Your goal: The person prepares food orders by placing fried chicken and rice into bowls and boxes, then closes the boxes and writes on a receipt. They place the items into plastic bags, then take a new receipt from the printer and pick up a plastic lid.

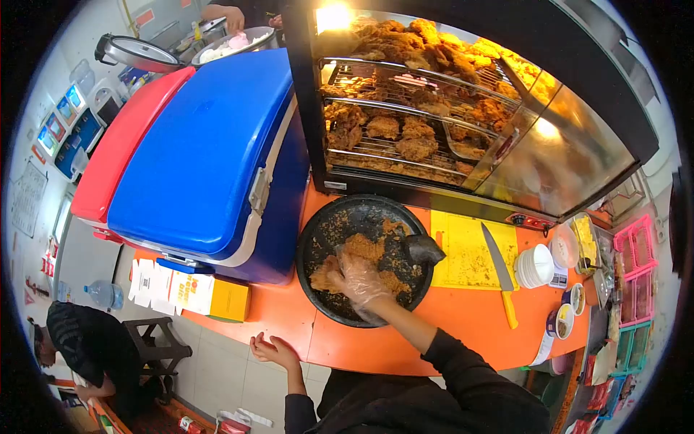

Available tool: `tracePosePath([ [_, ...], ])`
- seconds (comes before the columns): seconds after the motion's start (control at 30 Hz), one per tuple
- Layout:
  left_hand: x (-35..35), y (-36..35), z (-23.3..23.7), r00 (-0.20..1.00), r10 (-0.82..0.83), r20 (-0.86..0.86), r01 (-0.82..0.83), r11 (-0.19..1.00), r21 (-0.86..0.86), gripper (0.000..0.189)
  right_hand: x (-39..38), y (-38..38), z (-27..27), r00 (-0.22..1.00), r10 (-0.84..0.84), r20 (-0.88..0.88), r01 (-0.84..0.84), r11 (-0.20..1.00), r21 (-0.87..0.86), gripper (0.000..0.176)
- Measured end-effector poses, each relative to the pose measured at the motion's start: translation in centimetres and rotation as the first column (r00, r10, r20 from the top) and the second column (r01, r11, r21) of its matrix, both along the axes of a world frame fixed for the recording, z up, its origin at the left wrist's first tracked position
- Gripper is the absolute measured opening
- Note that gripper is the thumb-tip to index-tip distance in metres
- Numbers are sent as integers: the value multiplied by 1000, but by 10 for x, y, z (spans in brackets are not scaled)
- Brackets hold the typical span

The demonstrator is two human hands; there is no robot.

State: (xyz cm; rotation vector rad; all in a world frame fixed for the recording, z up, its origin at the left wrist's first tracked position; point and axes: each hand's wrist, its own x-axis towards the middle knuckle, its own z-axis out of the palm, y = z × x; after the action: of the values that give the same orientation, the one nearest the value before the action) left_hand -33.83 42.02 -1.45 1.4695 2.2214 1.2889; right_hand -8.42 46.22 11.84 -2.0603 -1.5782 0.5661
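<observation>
My right hand (359, 283), in a clear plastic glove, is down inside a large black stone mortar (312, 298). Its fingers are closed on a piece of fried chicken (324, 276) at the left side of the bowl. Another crusted chicken piece (365, 248) lies just beyond the fingers, among scattered crumbs. A dark stone pestle (424, 249) rests on the mortar's right side. Bare and held off the front table edge, my left hand (273, 352) has its fingers apart and holds nothing.
A lit glass warmer (426, 155) full of fried chicken stands behind the mortar. Blue and red coolers (210, 145) are at left, beside a yellow-white box (231, 300). A knife (499, 264) lies across the yellow board (459, 253). One person (94, 347) bends at lower left; another person's hand (233, 18) shows at top.
</observation>
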Motion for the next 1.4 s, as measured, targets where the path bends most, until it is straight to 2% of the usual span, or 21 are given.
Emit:
tracePosePath([
  [0.1, 0, 1, 0, 1000, 12, 1, -12, 1000, 2, 26, 43, -17, 54, 949, 15, 316, 3, 998, -57, 38],
  [0.13, -1, 1, -2, 1000, 15, -15, -15, 1000, -9, 25, 65, -28, 53, 869, -85, 487, 33, 993, 114, 45],
  [0.2, -2, -1, -5, 999, 28, -29, -29, 999, -29, 25, 119, -37, 29, 831, -144, 536, 294, 934, -205, 71],
  [0.23, 0, 0, -4, 999, 33, -18, -34, 999, -23, 26, 140, -41, 18, 826, 3, 563, 254, 891, -377, 77],
  [0.4, -7, -4, -12, 1000, 21, -2, -21, 999, 25, 32, 158, -39, -12, 718, 196, 668, 48, 944, -327, 59],
  [0.47, -9, -9, 0, 990, -52, 134, 45, 997, 58, 42, 140, -35, 9, 397, 465, 791, -337, 876, -345, 59],
  [0.5, -11, -14, 7, 989, -43, 139, 35, 998, 59, 42, 134, -32, 21, 388, 468, 794, -344, 873, -347, 59],
  [0.6, -28, -47, 11, 990, -130, 44, 123, 982, 147, 50, 128, -20, 48, 889, 305, 341, -82, 839, -537, 77],
  [0.77, -67, -130, -19, 987, -143, 78, 155, 971, -184, 42, 102, 9, 109, 832, 305, 463, -29, 858, -513, 81],
  [0.83, -82, -168, -32, 982, -153, 110, 178, 945, -273, 40, 66, 6, 126, 836, 70, 545, 8, 990, -139, 66],
  [0.9, -87, -199, -56, 984, -157, 82, 176, 813, -555, 35, 48, 15, 86, 904, 10, 427, 60, 987, -150, 65],
  [0.97, -96, -228, -85, 977, -87, 194, 206, 615, -761, 31, 51, 26, 48, 870, 180, 458, -22, 944, -328, 63],
  [1.03, -110, -263, -133, 824, 232, 518, 345, 521, -781, 29, 80, 62, 65, 840, 419, 346, -226, 848, -480, 69],
  [1.07, -114, -283, -137, 821, 242, 516, 345, 510, -788, 29, 74, 62, 85, 841, 364, 400, -209, 901, -381, 67],
  [1.1, -107, -285, -147, 652, 420, 631, 351, 571, -742, 28, 68, 63, 95, 831, 371, 414, -216, 901, -375, 67],
  [1.17, -90, -284, -159, 412, 575, 707, 331, 629, -703, 26, 48, 46, 94, 875, -33, 483, 79, 994, -76, 63],
  [1.2, -90, -287, -162, 440, 496, 749, 351, 673, -652, 26, 48, 44, 63, 893, 40, 449, 20, 991, -129, 61],
  [1.23, -93, -290, -164, 470, 410, 781, 378, 707, -598, 26, 35, 40, 39, 673, 76, 736, -95, 995, -16, 56],
  [1.3, -101, -285, -169, 522, 214, 826, 445, 758, -478, 26, 71, 73, 55, 832, 352, 429, -156, 890, -429, 55],
  [1.33, -104, -289, -168, 538, 118, 834, 485, 767, -422, 26, 70, 81, 83, 862, 342, 376, -120, 856, -503, 54],
  [1.4, -98, -261, -168, 540, 2, 842, 519, 786, -335, 25, 64, 76, 95, 818, 204, 538, -106, 973, -206, 56],
])
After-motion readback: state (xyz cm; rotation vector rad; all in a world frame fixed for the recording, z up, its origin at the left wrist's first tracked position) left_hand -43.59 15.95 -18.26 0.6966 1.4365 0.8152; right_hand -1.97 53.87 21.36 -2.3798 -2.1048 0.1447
